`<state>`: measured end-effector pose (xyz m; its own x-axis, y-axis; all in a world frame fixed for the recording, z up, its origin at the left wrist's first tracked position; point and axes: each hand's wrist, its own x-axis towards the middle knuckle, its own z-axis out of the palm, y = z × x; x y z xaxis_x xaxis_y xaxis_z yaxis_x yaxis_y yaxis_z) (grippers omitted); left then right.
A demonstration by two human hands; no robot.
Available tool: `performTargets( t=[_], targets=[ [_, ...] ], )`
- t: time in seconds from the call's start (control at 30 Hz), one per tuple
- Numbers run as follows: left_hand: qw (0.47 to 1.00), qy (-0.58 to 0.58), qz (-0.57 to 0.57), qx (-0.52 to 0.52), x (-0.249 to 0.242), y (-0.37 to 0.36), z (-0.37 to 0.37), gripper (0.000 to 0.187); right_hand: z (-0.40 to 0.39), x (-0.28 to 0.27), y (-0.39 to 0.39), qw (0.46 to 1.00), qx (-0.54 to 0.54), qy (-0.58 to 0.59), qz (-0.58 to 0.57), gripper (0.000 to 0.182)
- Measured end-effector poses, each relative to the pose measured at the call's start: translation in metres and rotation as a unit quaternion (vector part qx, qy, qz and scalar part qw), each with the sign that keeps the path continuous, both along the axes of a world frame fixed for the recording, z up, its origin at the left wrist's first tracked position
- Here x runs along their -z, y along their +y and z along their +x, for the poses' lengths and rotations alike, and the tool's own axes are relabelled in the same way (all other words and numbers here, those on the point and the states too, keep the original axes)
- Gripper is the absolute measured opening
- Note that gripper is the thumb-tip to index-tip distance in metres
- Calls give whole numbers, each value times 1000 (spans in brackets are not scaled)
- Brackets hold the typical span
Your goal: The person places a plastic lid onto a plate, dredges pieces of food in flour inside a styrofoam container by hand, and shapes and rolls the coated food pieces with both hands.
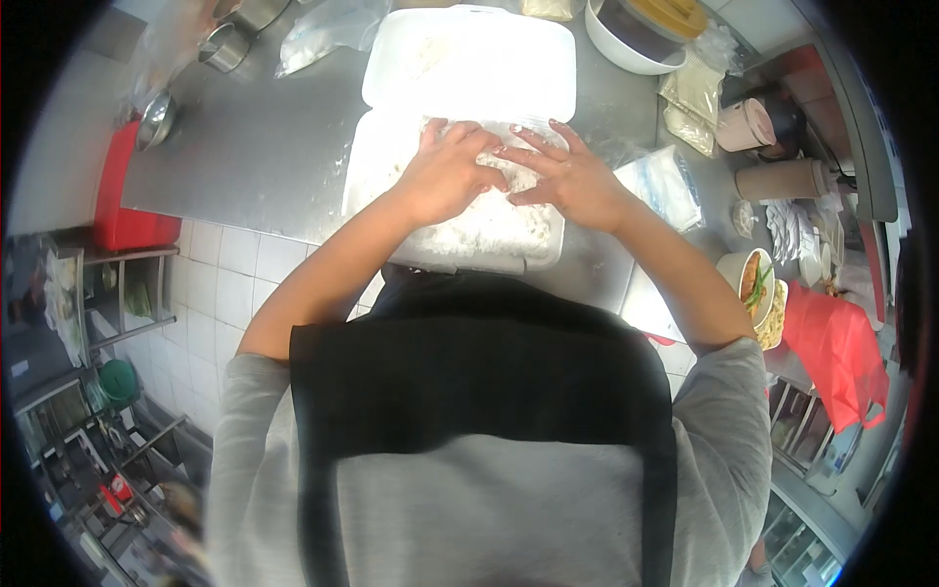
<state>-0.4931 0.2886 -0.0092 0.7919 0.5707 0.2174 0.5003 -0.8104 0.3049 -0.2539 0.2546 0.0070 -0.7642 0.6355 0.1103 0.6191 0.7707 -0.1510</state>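
A white foam container (556,256) lies open on the metal table, its lid (469,59) folded back away from me. White, flour-like crumbly powder (479,230) covers the inside of its base. My left hand (452,174) is over the powder with bent, parted fingers, their tips down in it. Beside it, my right hand (567,178) has its fingers spread, with powder stuck to the fingertips. The two hands nearly meet in the middle of the container. No separate object shows in either hand.
Metal cups (224,47) and a small bowl (156,119) stand at the left. A white bowl (626,49) with a yellow-lidded container is at the back right. Plastic bags (665,186), a food bowl (748,284) and a red bag (836,352) line the right side.
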Motion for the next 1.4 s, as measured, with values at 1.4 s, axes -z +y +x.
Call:
performTargets(
  t=[1.4],
  targets=[
    [994,-81,-10,-70,-32,13,-30,28,0,-6,10,999,-6,-26,-26,17]
  ],
)
